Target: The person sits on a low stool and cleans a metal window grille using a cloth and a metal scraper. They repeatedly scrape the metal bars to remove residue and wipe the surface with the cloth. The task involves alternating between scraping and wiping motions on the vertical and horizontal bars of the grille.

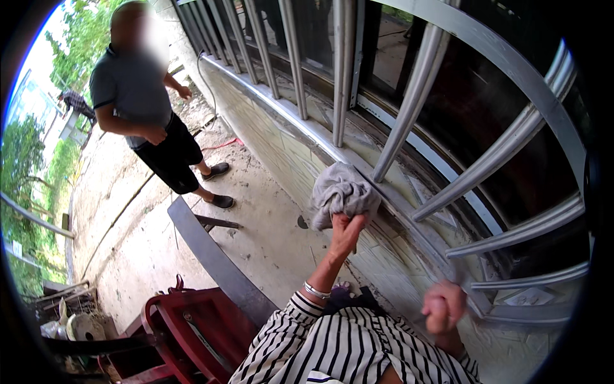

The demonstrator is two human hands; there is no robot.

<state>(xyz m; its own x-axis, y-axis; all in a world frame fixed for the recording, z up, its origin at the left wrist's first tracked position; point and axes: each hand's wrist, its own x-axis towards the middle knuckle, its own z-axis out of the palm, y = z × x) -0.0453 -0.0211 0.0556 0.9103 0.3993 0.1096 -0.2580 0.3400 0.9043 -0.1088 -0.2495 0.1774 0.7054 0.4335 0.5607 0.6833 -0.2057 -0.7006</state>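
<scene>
My left hand [344,231] grips a bunched grey cloth [343,194], held up against the bottom rail [280,115] of a metal window grille. Whether the cloth presses on the rail or hangs just in front of it is hard to judge. My right hand [443,307] is curled and blurred by motion, close to the rail's near end. What it may hold cannot be made out. Upright round bars [407,105] rise from the rail in front of dark window panes [472,110]. Below the rail runs a pale tiled wall [383,259].
A person [144,110] in a dark shirt and shorts stands ahead on the left; another [76,103] is farther back. A narrow grey bench [218,254] and a red plastic chair [192,331] stand at my left on the concrete floor [139,230]. Clutter [79,326] lies beyond.
</scene>
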